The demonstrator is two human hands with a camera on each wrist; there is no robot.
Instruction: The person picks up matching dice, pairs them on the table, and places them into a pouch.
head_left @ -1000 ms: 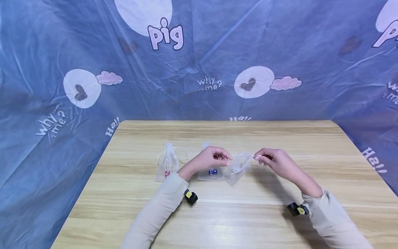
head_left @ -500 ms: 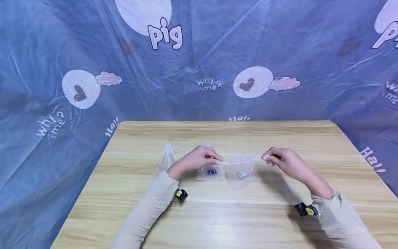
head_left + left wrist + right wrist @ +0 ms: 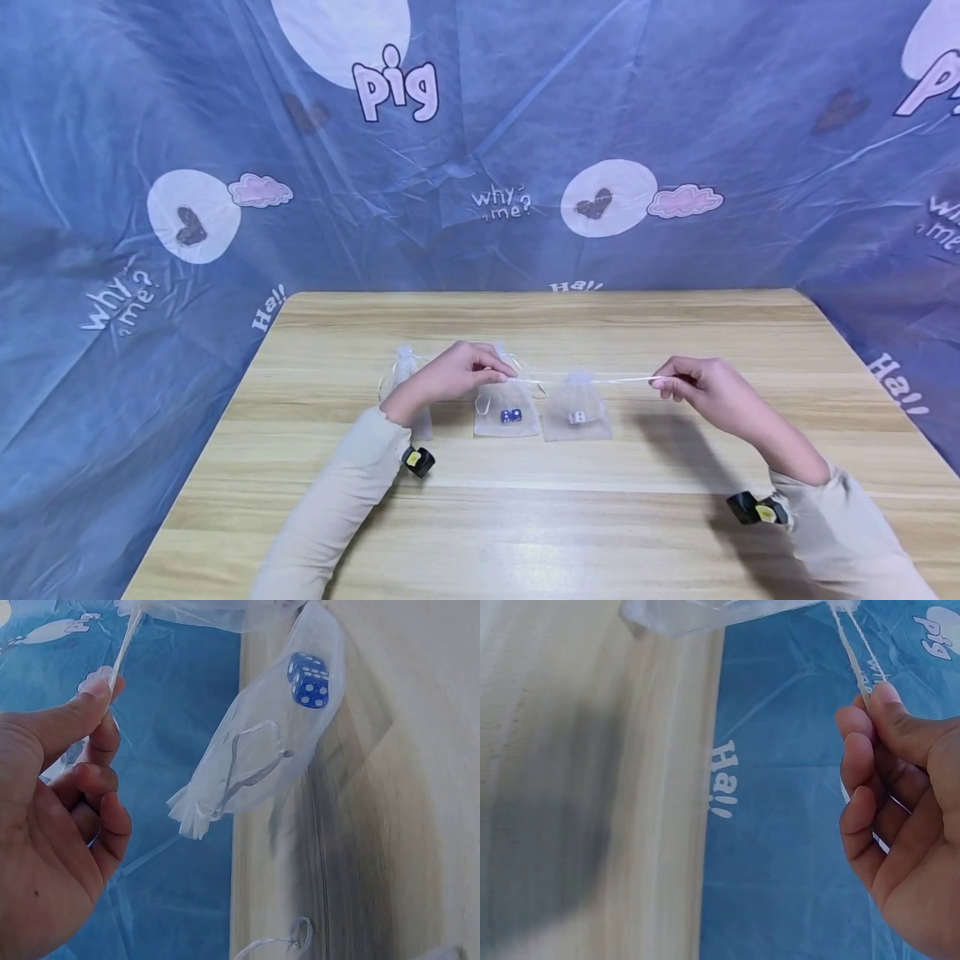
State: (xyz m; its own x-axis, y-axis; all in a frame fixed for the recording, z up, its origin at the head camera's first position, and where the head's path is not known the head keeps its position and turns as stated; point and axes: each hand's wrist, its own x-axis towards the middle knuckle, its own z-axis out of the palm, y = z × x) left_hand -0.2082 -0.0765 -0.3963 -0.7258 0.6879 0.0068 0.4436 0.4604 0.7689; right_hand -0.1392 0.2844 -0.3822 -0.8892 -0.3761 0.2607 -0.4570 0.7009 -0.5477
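Between the two hands a sheer white drawstring bag (image 3: 561,423) holds white dice (image 3: 577,417), its neck gathered. My left hand (image 3: 456,372) pinches the drawstring (image 3: 124,651) on one side between thumb and forefinger. On the opposite side my right hand (image 3: 697,387) pinches the other end of the drawstring (image 3: 849,652), and the cord runs taut between them. Under the left hand's cord lies a second sheer bag (image 3: 247,742) with blue dice (image 3: 310,681) inside. Partly hidden behind the left forearm is a third sheer bag (image 3: 405,367).
The bags lie in a row on a wooden table (image 3: 600,517). A blue printed cloth (image 3: 450,250) hangs behind and beside it. Each wrist wears a small black camera, such as the left one (image 3: 418,461).
Both hands have moved apart, the left one leftward and the right one rightward, each drawing cord. The bag's mouth has gone from wide to gathered, and its body hangs straighter.
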